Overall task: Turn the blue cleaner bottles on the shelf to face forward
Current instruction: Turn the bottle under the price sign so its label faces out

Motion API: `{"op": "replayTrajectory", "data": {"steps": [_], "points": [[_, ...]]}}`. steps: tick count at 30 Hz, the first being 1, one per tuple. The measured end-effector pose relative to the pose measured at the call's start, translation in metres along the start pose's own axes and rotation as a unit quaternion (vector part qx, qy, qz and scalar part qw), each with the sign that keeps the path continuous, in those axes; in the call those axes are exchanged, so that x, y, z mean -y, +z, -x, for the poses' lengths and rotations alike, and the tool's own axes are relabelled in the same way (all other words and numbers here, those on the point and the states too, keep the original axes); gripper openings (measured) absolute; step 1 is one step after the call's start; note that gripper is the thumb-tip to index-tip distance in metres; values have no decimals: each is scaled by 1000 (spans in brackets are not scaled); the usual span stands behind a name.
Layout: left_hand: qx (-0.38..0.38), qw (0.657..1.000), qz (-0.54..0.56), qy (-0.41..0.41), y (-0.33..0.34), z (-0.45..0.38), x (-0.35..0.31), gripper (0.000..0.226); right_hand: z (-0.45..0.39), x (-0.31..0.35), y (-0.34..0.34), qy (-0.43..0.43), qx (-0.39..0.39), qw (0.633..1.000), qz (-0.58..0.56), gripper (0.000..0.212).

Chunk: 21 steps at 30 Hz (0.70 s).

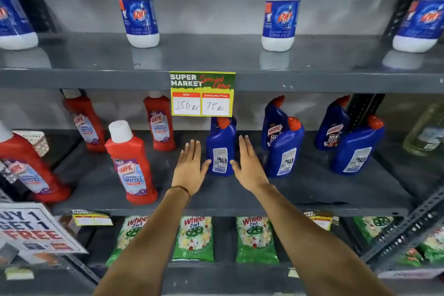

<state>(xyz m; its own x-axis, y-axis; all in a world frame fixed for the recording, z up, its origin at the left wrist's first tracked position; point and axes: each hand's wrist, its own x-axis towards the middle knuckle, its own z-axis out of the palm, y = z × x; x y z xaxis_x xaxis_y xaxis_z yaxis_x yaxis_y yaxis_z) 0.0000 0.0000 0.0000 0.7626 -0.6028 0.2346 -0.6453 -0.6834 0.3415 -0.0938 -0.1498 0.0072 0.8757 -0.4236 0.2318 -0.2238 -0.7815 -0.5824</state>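
Note:
Several blue cleaner bottles with red caps stand on the middle shelf. The nearest blue bottle shows its white barcode back label to me. My left hand and my right hand flank it with straight fingers, thumbs at or near its sides. Two more front bottles, one in the middle and one at the right, also show back labels. Behind them, two blue bottles show their front labels.
Red bathroom cleaner bottles stand to the left on the same shelf. A price card hangs from the upper shelf edge just above the nearest blue bottle. White bottles line the top shelf. Green detergent packs lie below.

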Motion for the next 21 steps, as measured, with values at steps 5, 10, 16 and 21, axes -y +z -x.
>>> {"op": "replayTrajectory", "data": {"steps": [5,10,16,21], "points": [[90,988,97,-82,7,-26,-1,71,-32,-19,3,70,84,989,-102,80],[78,953,259,-140,18,-49,4,72,-50,-32,12,99,125,966,-203,64],[90,924,337,-156,23,-66,4,59,-59,-37,15,119,128,954,-244,51],[82,915,361,-160,24,-72,5,58,-62,-37,16,135,109,946,-275,45]]}}
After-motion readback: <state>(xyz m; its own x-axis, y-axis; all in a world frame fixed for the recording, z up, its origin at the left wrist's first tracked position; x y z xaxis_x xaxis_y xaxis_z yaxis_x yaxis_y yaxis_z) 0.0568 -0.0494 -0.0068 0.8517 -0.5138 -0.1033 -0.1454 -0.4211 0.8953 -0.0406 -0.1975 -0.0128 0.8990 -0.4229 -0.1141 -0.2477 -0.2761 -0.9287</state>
